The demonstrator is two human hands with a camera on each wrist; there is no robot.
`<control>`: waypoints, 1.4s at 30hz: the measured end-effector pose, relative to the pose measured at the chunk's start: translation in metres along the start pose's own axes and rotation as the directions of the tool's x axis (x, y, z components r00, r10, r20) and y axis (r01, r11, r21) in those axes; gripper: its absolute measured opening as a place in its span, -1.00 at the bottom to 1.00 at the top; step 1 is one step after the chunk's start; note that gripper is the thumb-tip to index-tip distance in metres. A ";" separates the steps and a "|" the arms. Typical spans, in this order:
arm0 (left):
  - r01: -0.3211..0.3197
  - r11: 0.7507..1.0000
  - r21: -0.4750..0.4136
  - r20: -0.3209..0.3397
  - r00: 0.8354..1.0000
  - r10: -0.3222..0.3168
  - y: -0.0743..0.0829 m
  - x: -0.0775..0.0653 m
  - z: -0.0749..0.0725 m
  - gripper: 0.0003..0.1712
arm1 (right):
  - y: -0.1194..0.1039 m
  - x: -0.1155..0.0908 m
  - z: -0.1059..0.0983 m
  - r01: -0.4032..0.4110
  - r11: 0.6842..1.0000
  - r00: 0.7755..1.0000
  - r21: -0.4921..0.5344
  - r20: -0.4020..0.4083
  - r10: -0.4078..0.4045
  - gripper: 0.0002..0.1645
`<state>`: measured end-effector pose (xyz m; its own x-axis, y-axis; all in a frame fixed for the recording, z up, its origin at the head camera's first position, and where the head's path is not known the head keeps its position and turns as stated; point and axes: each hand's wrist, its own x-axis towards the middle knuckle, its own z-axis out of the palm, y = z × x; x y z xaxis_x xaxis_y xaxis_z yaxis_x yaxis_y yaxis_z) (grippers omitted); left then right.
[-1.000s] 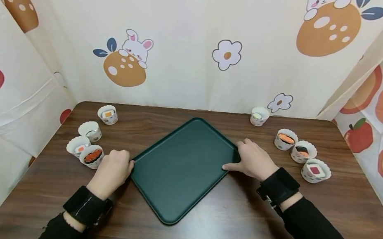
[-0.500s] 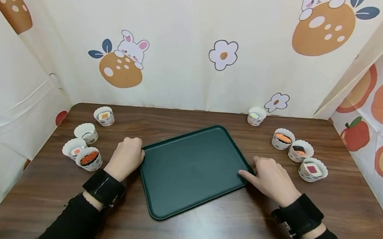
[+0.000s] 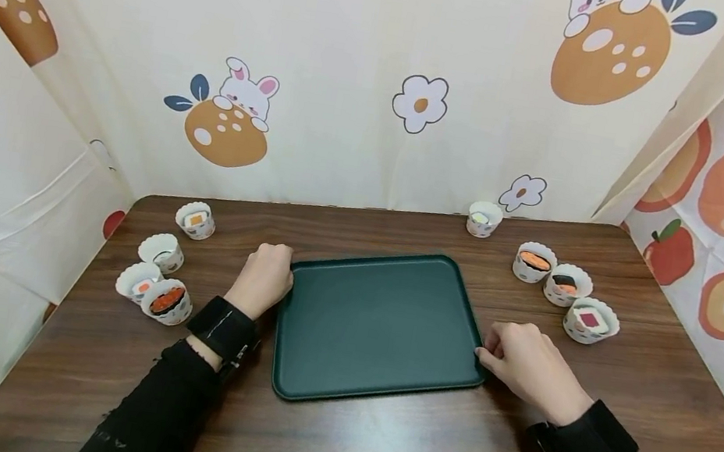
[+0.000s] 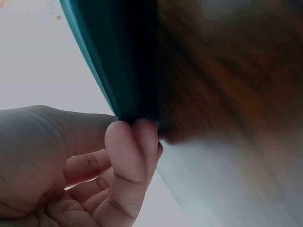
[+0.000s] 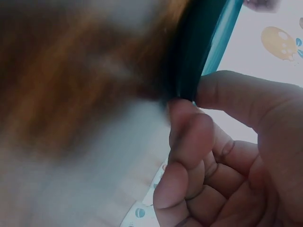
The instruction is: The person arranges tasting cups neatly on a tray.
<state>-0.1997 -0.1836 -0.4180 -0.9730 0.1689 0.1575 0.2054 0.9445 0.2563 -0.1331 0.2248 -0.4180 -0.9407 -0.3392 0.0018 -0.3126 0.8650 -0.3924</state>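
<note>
A dark green rectangular tray (image 3: 381, 332) lies on the wooden table, turned slightly askew to the table's back edge. My left hand (image 3: 262, 280) pinches its left short edge near the far corner, thumb above and curled fingers below in the left wrist view, where the tray rim (image 4: 102, 56) shows. At the right short edge, my right hand (image 3: 532, 364) pinches the rim near the front corner. In the right wrist view the thumb (image 5: 232, 92) lies on one side of the tray rim (image 5: 208, 47) and fingertips on the other. The tray surface bears nothing.
To the left stand several paper cups, one holding an orange-topped sushi piece (image 3: 168, 300) and another a yellow-topped piece (image 3: 195, 219). Several more stand at right, including a cup (image 3: 591, 322) with a red-centred piece. A lone cup (image 3: 484, 220) sits by the back curtain.
The tray has turned clockwise from a diagonal position to nearly square with the table. My left hand has moved away and rightward with it, my right hand nearer and rightward.
</note>
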 end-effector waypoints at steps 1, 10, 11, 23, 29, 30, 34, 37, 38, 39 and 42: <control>-0.001 1.000 -0.004 -0.001 1.000 0.001 0.001 0.002 0.001 -0.82 | 0.000 -0.002 0.001 -0.002 1.000 1.000 0.009 0.000 0.002 -0.70; -0.029 1.000 -0.012 0.007 1.000 0.029 0.011 0.013 0.013 -0.72 | 0.002 -0.020 0.005 -0.043 0.998 0.999 0.049 0.031 0.042 -0.69; -0.033 0.999 -0.015 0.006 0.999 0.033 0.013 0.013 0.014 -0.73 | 0.002 -0.022 0.005 -0.050 0.997 0.998 0.055 0.036 0.048 -0.69; -0.075 0.997 0.004 -0.029 0.997 0.076 0.026 0.016 0.014 -0.83 | 0.012 -0.027 0.000 -0.045 0.998 0.999 0.043 0.003 0.045 -0.70; -0.047 0.999 -0.007 -0.005 0.999 0.047 0.027 0.017 0.014 -0.83 | 0.013 -0.028 0.003 -0.053 0.998 0.998 0.042 -0.031 0.054 -0.69; -0.044 0.999 -0.008 -0.004 0.999 0.044 0.027 0.017 0.014 -0.83 | 0.012 -0.028 0.003 -0.054 0.998 0.998 0.044 -0.036 0.055 -0.68; -0.039 0.999 -0.008 0.000 0.999 0.039 0.027 0.018 0.013 -0.82 | 0.012 -0.029 0.002 -0.046 0.998 0.997 0.051 -0.052 0.049 -0.68; -0.035 0.999 -0.011 0.004 0.999 0.035 0.026 0.017 0.012 -0.81 | 0.012 -0.028 0.002 -0.041 0.998 0.997 0.050 -0.057 0.044 -0.68; -0.036 0.999 -0.010 0.004 0.999 0.036 0.026 0.017 0.012 -0.81 | 0.012 -0.028 0.002 -0.048 0.998 0.997 0.050 -0.054 0.050 -0.68; -0.038 0.999 -0.011 0.002 0.999 0.038 0.026 0.017 0.011 -0.81 | 0.012 -0.028 0.001 -0.049 0.998 0.997 0.050 -0.054 0.052 -0.68; -0.044 0.999 -0.017 -0.003 0.999 0.044 0.027 0.017 0.011 -0.82 | 0.011 -0.028 0.001 -0.053 0.997 0.997 0.051 -0.052 0.056 -0.68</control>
<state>-0.2117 -0.1526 -0.4189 -0.9626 0.2097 0.1716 0.2502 0.9312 0.2653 -0.1099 0.2438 -0.4238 -0.9623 -0.2706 0.0273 -0.2548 0.8621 -0.4379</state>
